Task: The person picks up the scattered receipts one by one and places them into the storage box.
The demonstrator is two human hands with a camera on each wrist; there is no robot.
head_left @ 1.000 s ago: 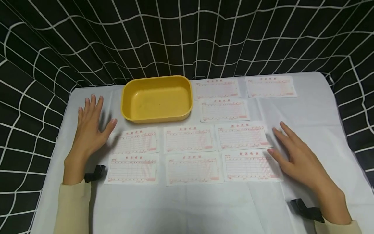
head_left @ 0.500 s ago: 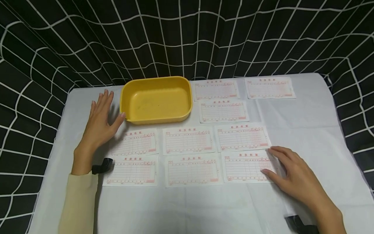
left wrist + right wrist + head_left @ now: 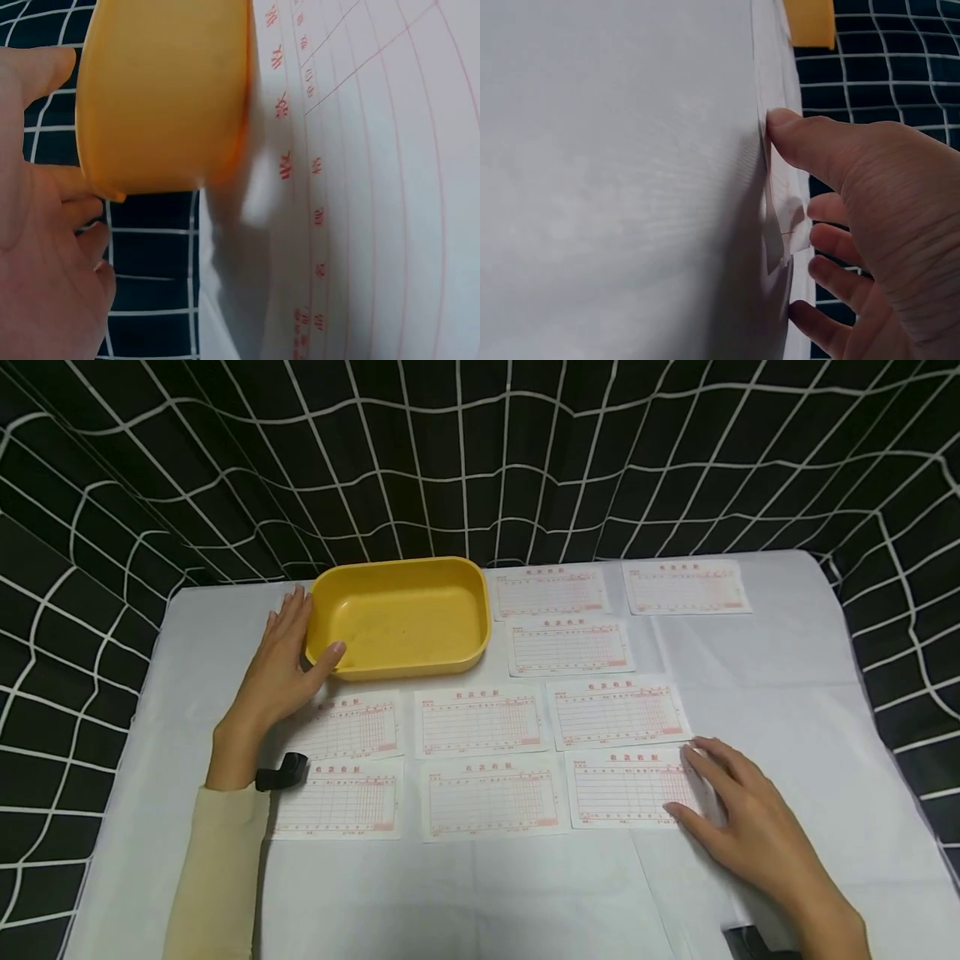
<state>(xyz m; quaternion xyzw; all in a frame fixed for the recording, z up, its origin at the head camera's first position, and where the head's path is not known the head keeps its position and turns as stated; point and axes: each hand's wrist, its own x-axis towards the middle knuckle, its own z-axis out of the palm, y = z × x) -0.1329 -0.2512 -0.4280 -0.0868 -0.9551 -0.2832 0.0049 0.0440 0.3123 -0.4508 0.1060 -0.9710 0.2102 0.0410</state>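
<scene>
In the head view, my left hand (image 3: 281,672) lies at the left end of a yellow plastic basin (image 3: 397,618). Its fingers lie along the outer side and the thumb reaches over the front left corner. From the left wrist, fingertips (image 3: 82,187) touch the basin's rim. My right hand (image 3: 750,818) holds the right end of a receipt slip (image 3: 622,789) in the front row. The thumb (image 3: 787,124) is on the slip's edge, and that end bends up off the cloth. The index fingertip is hidden in the right wrist view.
More receipt slips with red print lie flat: a front row beside the held one, a middle row (image 3: 480,722) before the basin, and several to its right, such as the back right slip (image 3: 686,587). A white cloth (image 3: 787,668) covers the table. Black netted curtains (image 3: 480,452) surround it.
My left hand has moved right from bare cloth to the basin's left end. My right hand has come down and left onto the front right slip, whose end now bends up.
</scene>
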